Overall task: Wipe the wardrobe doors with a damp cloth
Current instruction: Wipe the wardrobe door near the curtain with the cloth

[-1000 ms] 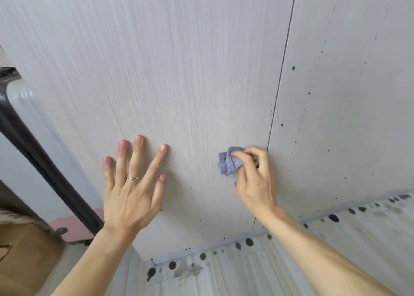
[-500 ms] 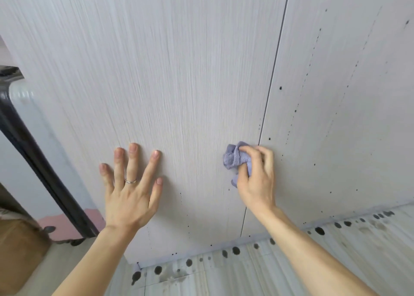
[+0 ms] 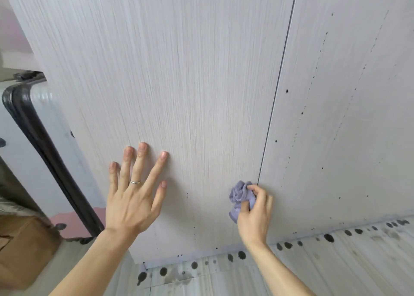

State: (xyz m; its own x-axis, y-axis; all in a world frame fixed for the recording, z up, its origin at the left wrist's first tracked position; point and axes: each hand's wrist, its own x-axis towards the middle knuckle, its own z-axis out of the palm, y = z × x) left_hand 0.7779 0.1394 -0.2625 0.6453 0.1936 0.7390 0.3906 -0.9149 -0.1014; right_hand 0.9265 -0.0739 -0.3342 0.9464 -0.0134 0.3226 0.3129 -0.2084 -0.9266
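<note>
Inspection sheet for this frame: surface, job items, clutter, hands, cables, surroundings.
Surface: pale wood-grain left wardrobe door, few specks low down; right wardrobe door past the seam carries many dark specks.
Job's things: crumpled lilac cloth, held against the left door beside the seam.
Clutter: white ribbed case with black band and brown cardboard box, left of the wardrobe.
Hands: left hand flat on the left door, fingers spread; right hand grips the cloth.
Cables: nothing seen.
Surroundings: pale striped floor, dark blotches along the wardrobe base.
</note>
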